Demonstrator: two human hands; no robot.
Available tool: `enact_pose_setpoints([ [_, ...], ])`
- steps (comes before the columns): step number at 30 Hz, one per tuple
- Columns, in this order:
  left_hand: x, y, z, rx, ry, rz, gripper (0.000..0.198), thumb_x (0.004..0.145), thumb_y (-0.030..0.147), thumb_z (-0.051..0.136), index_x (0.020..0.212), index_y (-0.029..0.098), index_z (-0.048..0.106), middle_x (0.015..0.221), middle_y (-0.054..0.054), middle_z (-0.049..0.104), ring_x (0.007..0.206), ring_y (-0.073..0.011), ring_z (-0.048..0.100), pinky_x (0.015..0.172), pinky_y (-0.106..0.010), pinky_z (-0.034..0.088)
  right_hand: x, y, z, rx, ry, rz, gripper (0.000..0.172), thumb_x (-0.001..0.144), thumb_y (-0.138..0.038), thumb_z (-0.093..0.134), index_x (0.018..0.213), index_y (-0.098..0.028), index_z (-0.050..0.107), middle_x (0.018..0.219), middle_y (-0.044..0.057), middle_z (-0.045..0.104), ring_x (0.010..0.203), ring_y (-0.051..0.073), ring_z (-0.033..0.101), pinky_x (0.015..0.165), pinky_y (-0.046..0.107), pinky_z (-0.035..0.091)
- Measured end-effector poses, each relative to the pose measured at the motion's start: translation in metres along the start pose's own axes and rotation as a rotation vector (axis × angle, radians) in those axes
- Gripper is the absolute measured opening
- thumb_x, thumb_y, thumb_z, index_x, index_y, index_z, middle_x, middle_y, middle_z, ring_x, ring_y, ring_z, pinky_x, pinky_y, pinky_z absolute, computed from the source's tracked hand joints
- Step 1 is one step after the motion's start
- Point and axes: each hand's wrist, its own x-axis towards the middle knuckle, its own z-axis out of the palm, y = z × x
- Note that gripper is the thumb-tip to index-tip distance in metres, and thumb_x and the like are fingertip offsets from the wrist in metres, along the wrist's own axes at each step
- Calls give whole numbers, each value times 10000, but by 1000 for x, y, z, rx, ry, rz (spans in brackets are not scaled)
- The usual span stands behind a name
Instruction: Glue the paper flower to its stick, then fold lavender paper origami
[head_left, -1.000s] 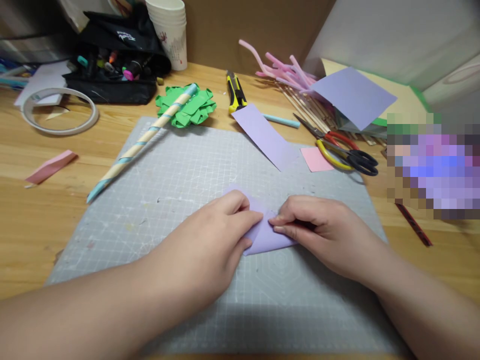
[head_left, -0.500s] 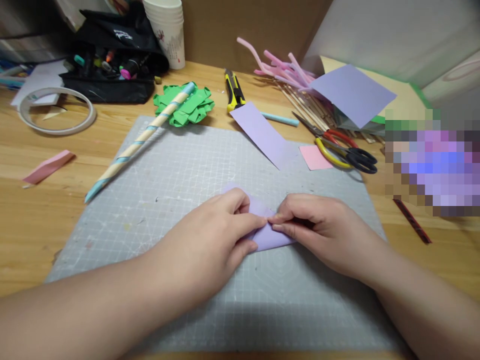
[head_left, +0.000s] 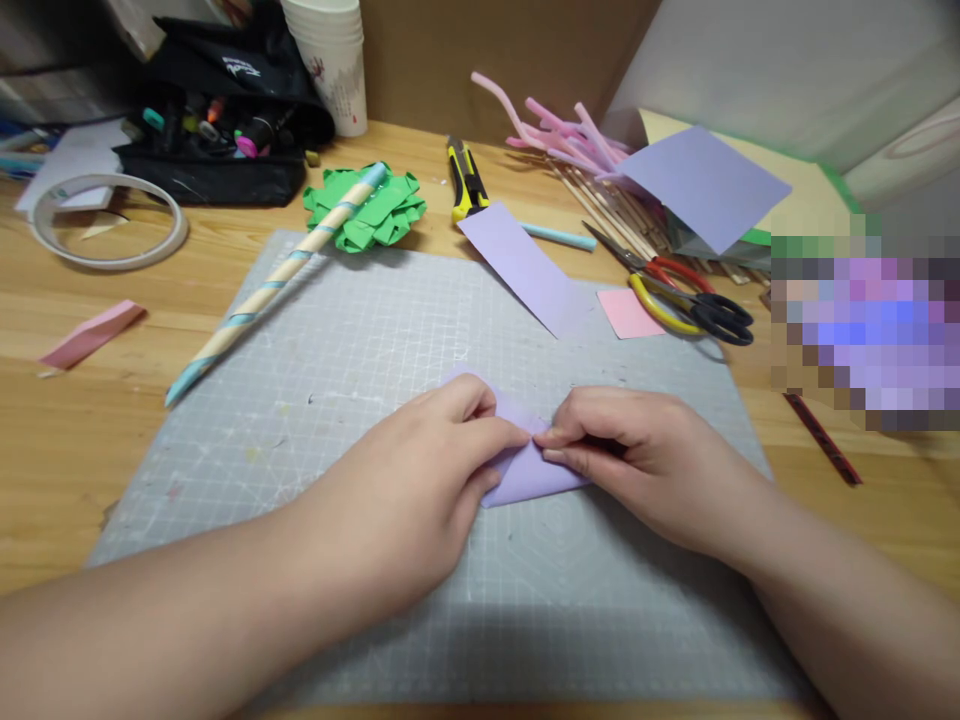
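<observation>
A folded sheet of purple paper point(head_left: 525, 476) lies on the grey cutting mat point(head_left: 360, 340), between my two hands. My left hand point(head_left: 457, 450) rests on its left part, the index fingertip pressing near the middle and the thumb bent at its lower left. From the right, my right hand point(head_left: 630, 440) pinches the paper's edge between thumb and forefinger, close to the left index fingertip. Part of the paper is hidden under both hands. Beyond them lies a flat purple paper strip point(head_left: 517, 265).
Scissors point(head_left: 675, 290) and a pink paper square point(head_left: 630, 314) lie at the right. A utility knife point(head_left: 467, 180), a green paper piece point(head_left: 375, 215) and a striped paper tube point(head_left: 274, 285) are at the back. At left are a tape roll point(head_left: 180, 235) and a pen pouch point(head_left: 217, 180).
My left thumb has drawn back a little to the left, so more of the purple paper's lower left corner shows. My right hand keeps its pinch in nearly the same place.
</observation>
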Motion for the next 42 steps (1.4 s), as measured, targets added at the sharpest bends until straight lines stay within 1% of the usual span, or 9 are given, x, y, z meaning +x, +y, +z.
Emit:
enact_pose_setpoints([
  [4,0,0,0,13,-7,-15,227,859,162,543,1064,232,611,1024,-34,511,929,-183,513,849,-368,453,0,-1,0,0,-1,0,145,827,-96,561,762,-206,629,736,-14,644,683,107,588,613,226,418],
  [10,2,-1,1,15,-5,-32,254,843,160,570,1078,246,610,1021,-29,516,915,-183,515,835,-365,459,0,0,1,-7,-5,8,149,823,-94,561,764,-211,632,739,-17,646,684,106,591,613,228,421],
  [14,1,-2,0,15,-4,-6,196,861,176,541,1017,239,640,993,-31,510,892,-176,511,812,-348,459,0,0,0,-6,-7,1,150,819,-82,571,770,-208,637,736,-25,643,691,99,592,621,220,421],
  [17,-1,-2,0,33,-5,41,244,885,155,470,1000,248,664,953,-37,507,876,-175,503,776,-333,453,0,1,0,-2,-5,0,152,820,-81,574,776,-210,641,745,-26,647,703,97,596,629,217,423],
  [20,-2,-2,1,79,-13,73,291,876,111,415,962,223,671,943,-48,518,883,-184,497,778,-338,448,-1,2,0,4,-7,1,148,820,-84,576,775,-210,639,755,-25,651,712,99,598,636,221,425],
  [24,-2,0,3,124,-10,61,283,876,123,402,1002,219,637,979,-49,541,907,-191,501,816,-353,452,-2,3,0,-2,-17,7,138,828,-104,569,772,-211,636,756,-16,652,706,111,599,636,236,430],
  [35,0,0,3,136,-11,74,243,906,148,413,973,198,642,963,-51,534,883,-189,500,790,-342,445,-1,2,1,11,4,3,138,825,-96,572,764,-206,631,738,-18,644,699,109,590,631,232,420],
  [38,2,0,1,192,-26,93,251,932,177,404,943,194,654,942,-50,531,858,-190,491,763,-342,432,0,2,1,-1,-1,4,142,824,-90,570,760,-205,623,736,-17,636,697,112,582,628,236,417],
  [42,3,-2,-2,364,-41,155,293,923,139,406,1039,238,655,933,-46,542,849,-216,461,724,-364,399,-4,0,1,-23,18,-59,126,863,-128,540,799,-197,623,776,10,613,733,127,565,654,259,422],
])
